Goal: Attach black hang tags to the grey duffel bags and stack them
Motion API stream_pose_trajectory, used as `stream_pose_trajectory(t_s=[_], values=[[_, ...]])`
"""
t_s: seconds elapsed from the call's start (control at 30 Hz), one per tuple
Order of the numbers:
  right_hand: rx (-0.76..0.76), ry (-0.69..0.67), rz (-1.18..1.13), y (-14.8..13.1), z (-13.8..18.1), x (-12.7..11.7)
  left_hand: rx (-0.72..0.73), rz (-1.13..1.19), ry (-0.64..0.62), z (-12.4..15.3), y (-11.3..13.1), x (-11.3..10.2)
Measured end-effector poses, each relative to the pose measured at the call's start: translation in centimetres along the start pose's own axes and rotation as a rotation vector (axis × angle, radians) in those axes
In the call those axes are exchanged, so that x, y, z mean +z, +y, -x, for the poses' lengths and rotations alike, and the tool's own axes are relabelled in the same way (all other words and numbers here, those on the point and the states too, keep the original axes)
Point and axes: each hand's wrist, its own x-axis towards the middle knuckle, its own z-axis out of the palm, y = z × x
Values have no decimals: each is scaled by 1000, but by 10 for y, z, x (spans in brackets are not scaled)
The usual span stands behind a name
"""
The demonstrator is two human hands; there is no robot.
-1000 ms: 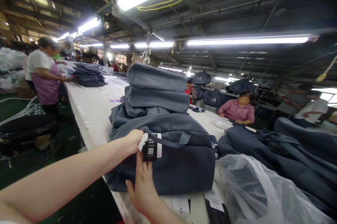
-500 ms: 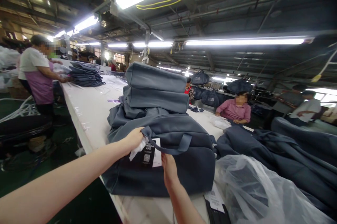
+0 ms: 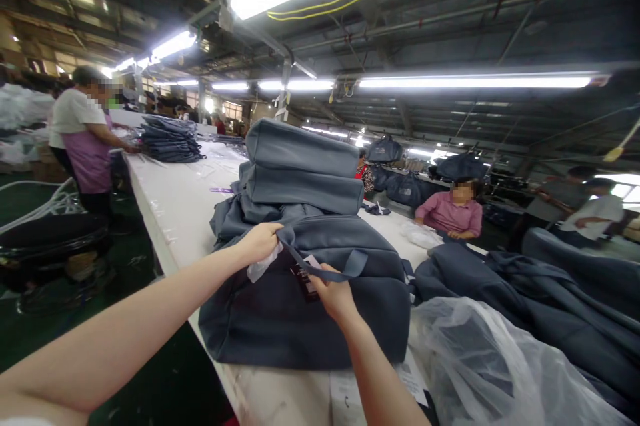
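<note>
A dark blue-grey bag (image 3: 370, 319) lies on the white table in front of me, its strap handle (image 3: 356, 266) arching off the front. My left hand (image 3: 264, 243) is closed on the left end of that handle, with a crumpled bit of whitish, film-like material (image 3: 263, 267) hanging under the fingers. Just below the handle, my right hand (image 3: 334, 289) pinches a black-and-white hang tag (image 3: 306, 281). The tag tilts and the fingers partly cover it. How the tag is fastened to the handle cannot be made out.
Folded blue-grey bags (image 3: 305, 186) are stacked behind. On the right lie a clear plastic bag (image 3: 475, 353) and more dark bags (image 3: 465, 279). Printed tags (image 3: 413, 379) rest at the table's near edge. One person (image 3: 83, 126) stands far left; another (image 3: 450, 209) sits across the table (image 3: 165, 213).
My right hand has moved up towards the handle with the hang tag, which now tilts and shows less of its face. My left hand has risen slightly, keeping hold of the handle.
</note>
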Motion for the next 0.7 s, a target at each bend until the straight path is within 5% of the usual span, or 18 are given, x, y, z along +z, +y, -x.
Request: stream_pose_trajectory(t_s=[0.2,0.3,0.47,0.57,0.7], values=[[196,-249,-236,19,6,9,-77,-9,-76,-12,-2,12],[208,-230,-294,13,6,24,-42,-69,-95,-13,6,10],[82,-104,-77,-1,11,21,-18,-221,-23,-4,17,-39],[32,-37,67,7,34,0,-87,-337,130,18,-4,-82],[37,77,236,39,74,-51,-247,-452,210,86,-75,-108]])
